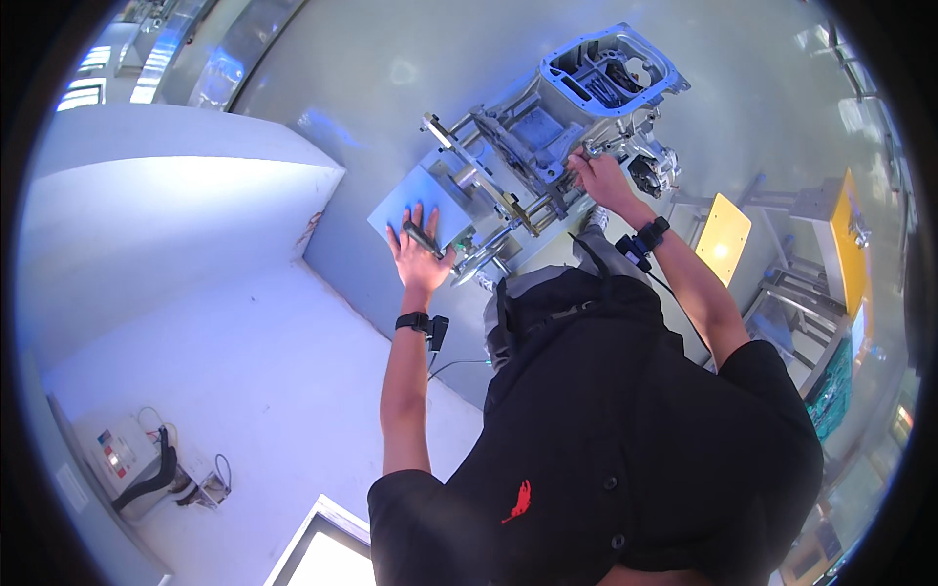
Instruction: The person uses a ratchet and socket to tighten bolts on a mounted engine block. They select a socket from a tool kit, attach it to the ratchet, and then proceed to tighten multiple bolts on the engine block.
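Nearest, well below the metal casting (572, 112), is the person's black shirt (586, 420). Dark straps circle both wrists. To the casting's lower left, the left hand (420, 262) lies with fingers spread apart on a pale blue box (422, 186); a dark handle (423, 239) crosses in front of that hand, and whether it is gripped I cannot tell. At the casting's lower edge, the right hand (608, 183) has bent fingers against the metal; whether they close on anything is unclear. Metal bars (476, 174) stand between box and casting. A yellow panel (724, 239) is to the casting's lower right.
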The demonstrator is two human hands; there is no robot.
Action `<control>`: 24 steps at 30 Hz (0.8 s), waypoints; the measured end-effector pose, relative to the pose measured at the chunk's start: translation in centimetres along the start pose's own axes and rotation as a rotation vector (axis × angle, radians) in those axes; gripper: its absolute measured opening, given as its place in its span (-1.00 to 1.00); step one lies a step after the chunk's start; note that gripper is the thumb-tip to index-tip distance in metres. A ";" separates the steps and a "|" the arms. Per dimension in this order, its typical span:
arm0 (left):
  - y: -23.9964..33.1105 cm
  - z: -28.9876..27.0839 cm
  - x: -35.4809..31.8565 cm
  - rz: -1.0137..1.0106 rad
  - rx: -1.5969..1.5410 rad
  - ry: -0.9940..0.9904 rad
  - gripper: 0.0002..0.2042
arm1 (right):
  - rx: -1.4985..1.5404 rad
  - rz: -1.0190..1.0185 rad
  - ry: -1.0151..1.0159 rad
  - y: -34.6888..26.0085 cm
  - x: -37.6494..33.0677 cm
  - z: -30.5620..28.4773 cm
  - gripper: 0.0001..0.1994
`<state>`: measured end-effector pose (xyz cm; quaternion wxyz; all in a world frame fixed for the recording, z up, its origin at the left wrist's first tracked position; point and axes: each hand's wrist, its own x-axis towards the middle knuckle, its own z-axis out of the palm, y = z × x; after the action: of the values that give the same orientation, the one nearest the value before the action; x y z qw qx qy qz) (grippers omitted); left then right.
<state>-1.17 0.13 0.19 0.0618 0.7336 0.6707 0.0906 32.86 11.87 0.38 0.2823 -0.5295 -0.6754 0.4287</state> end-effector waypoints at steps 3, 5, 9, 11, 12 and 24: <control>0.0 0.1 -0.3 -0.003 -0.002 -0.005 -0.28 | -0.053 -0.002 0.108 -0.5 -0.6 -0.5 -0.71; 0.0 0.2 -0.2 -0.009 -0.004 -0.015 -0.29 | 0.079 0.069 0.176 0.0 -0.7 -0.8 -0.69; -0.1 0.5 -0.1 -0.002 -0.008 0.019 -0.29 | 0.526 0.232 0.153 3.2 -1.2 -1.6 -0.62; 0.0 0.6 -0.1 0.006 -0.012 0.034 -0.29 | 0.714 0.353 0.221 5.1 -2.1 -1.7 -0.59; 0.0 0.6 -0.1 0.006 -0.020 0.041 -0.29 | 0.714 0.355 0.217 5.3 -2.4 -1.6 -0.59; 0.1 0.2 -0.2 0.003 0.001 0.002 -0.31 | 1.285 0.618 0.472 7.3 -6.0 -0.8 -0.54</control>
<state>-1.02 -0.06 -0.01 0.0606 0.7344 0.6698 0.0913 38.67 6.92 -5.17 0.5397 -0.5040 -0.0342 0.6734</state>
